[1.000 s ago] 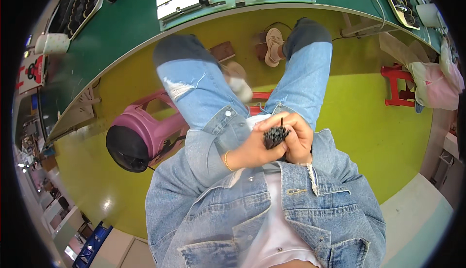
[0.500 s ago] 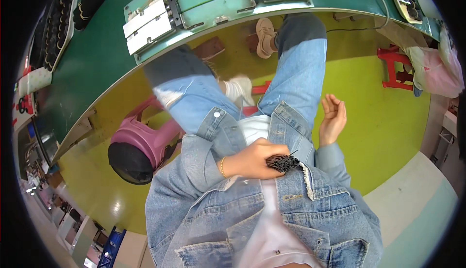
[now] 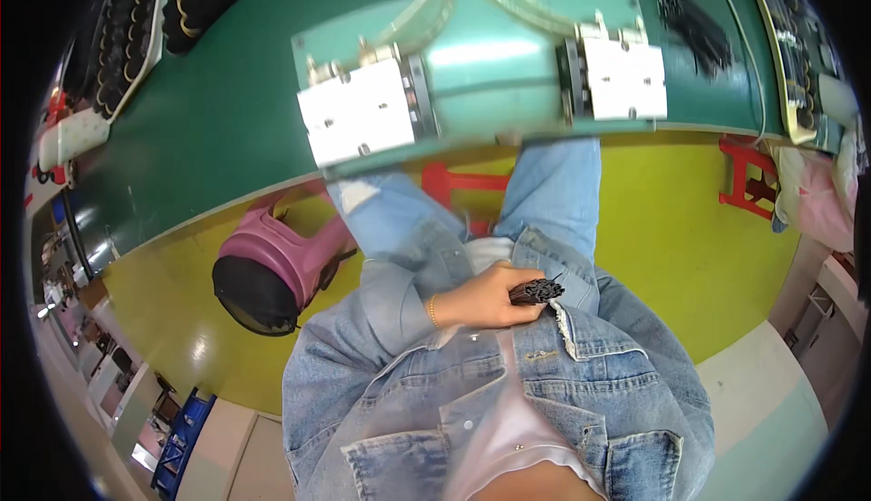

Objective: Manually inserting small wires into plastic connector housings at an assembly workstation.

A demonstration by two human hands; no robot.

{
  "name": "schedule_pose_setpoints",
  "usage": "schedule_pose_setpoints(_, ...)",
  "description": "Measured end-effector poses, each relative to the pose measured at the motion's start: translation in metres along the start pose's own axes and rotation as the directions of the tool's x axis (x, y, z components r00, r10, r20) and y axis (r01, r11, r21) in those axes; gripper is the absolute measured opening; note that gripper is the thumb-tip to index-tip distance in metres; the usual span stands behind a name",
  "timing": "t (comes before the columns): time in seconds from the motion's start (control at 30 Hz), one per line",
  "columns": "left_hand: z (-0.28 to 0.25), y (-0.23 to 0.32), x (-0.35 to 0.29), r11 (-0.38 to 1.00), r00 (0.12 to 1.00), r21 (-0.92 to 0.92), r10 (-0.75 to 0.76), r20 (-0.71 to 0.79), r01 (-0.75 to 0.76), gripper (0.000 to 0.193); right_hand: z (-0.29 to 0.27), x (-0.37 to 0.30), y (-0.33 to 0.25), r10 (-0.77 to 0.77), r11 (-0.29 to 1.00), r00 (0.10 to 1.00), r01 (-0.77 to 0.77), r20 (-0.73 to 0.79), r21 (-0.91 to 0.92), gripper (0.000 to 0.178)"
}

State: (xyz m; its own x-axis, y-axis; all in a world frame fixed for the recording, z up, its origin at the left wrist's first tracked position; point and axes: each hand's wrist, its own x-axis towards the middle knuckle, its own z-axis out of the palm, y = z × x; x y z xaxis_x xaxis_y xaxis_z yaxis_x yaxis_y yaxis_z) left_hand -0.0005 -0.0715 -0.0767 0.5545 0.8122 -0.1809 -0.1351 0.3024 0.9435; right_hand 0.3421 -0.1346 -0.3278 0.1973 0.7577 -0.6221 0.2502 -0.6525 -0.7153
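Note:
My left hand point(image 3: 490, 299), with a bead bracelet at the wrist, is wrapped round a bundle of thin black wires point(image 3: 542, 291) close to my belly. The cut ends of the bundle point to the right, out past my thumb and fingers. The rest of it is hidden inside my fist and behind the denim jacket. My right hand does not show; only its denim sleeve is seen at my right side.
On the green bench, a pale board carries a left white block point(image 3: 357, 111) and a right white block point(image 3: 626, 79), with clear hoses. Loose black wires point(image 3: 694, 25) lie behind right; a banded black roll point(image 3: 201, 2) lies left. A pink backpack point(image 3: 272, 270) and red stool point(image 3: 748, 179) are below.
My view has tipped up, so more of the bench shows. My right hand, raised with fingers apart earlier, has dropped out of view. My left hand keeps its hold on the wires.

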Motion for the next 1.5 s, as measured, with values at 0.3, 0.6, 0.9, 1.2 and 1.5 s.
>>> schedule_pose_setpoints(0.3,-0.004,0.025,0.001,0.999,0.995,0.007,-0.041,-0.085,0.042,0.015,0.013,0.077,0.037,-0.123,0.981,0.988,0.136,0.097,-0.138,0.034)
schedule_pose_setpoints(0.6,0.029,-0.001,-0.012,0.983,0.904,-0.170,-0.005,-0.428,-0.075,0.020,0.017,0.133,0.104,-0.287,0.920,0.943,0.320,0.167,-0.227,0.036)
schedule_pose_setpoints(0.9,0.030,0.004,-0.009,0.895,0.865,-0.354,0.066,-0.497,-0.271,0.022,-0.009,0.176,0.149,-0.366,0.855,0.920,0.391,0.137,-0.342,0.038)
schedule_pose_setpoints(1.2,0.015,0.022,0.028,0.824,0.834,-0.429,0.092,-0.545,-0.371,0.018,0.015,-0.032,-0.245,-0.453,0.864,0.891,0.443,-0.014,0.239,0.029)
schedule_pose_setpoints(1.5,0.013,0.023,0.049,0.870,0.846,-0.306,0.204,-0.492,-0.388,0.021,0.074,-0.102,-0.344,-0.597,0.771,0.645,0.300,0.476,0.561,0.024)
